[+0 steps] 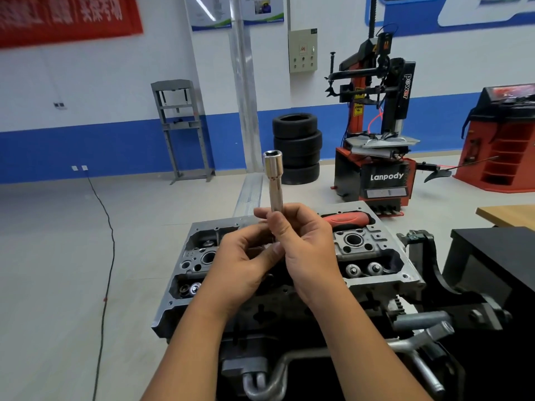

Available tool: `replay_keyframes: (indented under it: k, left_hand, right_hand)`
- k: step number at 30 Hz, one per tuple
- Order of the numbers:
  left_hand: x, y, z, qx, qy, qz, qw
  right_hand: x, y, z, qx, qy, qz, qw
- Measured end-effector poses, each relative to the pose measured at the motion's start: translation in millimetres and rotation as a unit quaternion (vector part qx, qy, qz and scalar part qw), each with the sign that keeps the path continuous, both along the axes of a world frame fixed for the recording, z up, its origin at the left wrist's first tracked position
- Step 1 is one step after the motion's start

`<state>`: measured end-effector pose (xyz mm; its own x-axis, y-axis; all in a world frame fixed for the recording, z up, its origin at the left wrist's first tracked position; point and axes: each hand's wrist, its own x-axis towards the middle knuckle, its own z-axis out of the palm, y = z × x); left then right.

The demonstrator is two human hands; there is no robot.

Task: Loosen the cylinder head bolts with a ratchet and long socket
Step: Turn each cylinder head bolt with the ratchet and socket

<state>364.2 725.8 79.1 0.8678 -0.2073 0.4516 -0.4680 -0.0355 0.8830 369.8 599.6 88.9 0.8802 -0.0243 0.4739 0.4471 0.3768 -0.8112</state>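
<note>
A chrome long socket (273,180) stands upright with its open end up, held above the grey cylinder head (385,273). My right hand (307,250) grips the socket's lower shaft between thumb and fingers. My left hand (243,259) curls its fingers round the metal head of the ratchet at the socket's base; that joint is mostly hidden by both hands. The ratchet's red handle (348,219) sticks out to the right behind my right hand, over the far edge of the cylinder head. Valve springs and bolt wells show on both sides of my hands.
The engine sits on a black stand (428,256) with metal pipes (417,322) at the lower right. A black box (492,256) and a wooden table (509,215) are to the right. Behind stand a tyre changer (379,175), stacked tyres (298,149) and a grey press frame (182,131). A black cable (107,256) crosses the floor at left.
</note>
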Motion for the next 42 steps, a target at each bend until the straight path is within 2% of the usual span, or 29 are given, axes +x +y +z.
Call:
replay_keyframes:
  k: [2,6,12,18,23,26,30,37,42]
  left_hand:
    - [0.0,1.2,-0.8,-0.009,0.018,-0.020,1.000]
    - [3.6,1.8,-4.0,-0.002,-0.002,0.028,1.000]
    - [3.3,0.0,-5.4,0.008,-0.016,0.070,0.997]
    - [2.9,3.0,-3.5,-0.020,0.017,-0.027,0.999]
    - [5.0,3.6,-5.8,-0.022,0.018,-0.016,0.999]
    - [5.1,2.1,-8.4,-0.014,0.001,0.015,1.000]
    - [3.4,0.2,-6.7,0.004,-0.018,0.038,0.999]
    - [1.5,1.5,-1.2,0.005,0.020,-0.045,0.999]
    - [3.0,3.2,-3.2,-0.007,0.012,0.000,1.000]
  right_hand:
    - [-3.2,1.2,1.0,-0.018,0.004,0.001,1.000]
    - [-3.2,3.4,2.3,-0.025,0.007,0.012,1.000]
    - [-1.7,0.6,2.4,0.029,0.018,0.032,0.999]
    - [-4.2,1.8,1.6,-0.007,-0.004,0.002,1.000]
    - [-3.4,5.2,2.6,-0.027,-0.018,-0.002,0.999]
    - [-2.7,3.8,3.2,0.010,0.019,0.039,0.999]
    - [-3.7,2.7,3.3,0.014,0.004,0.046,0.999]
    - [-1.4,2.0,0.6,0.002,-0.041,-0.004,0.999]
    - [-2.7,5.0,1.7,-0.038,-0.032,0.013,0.999]
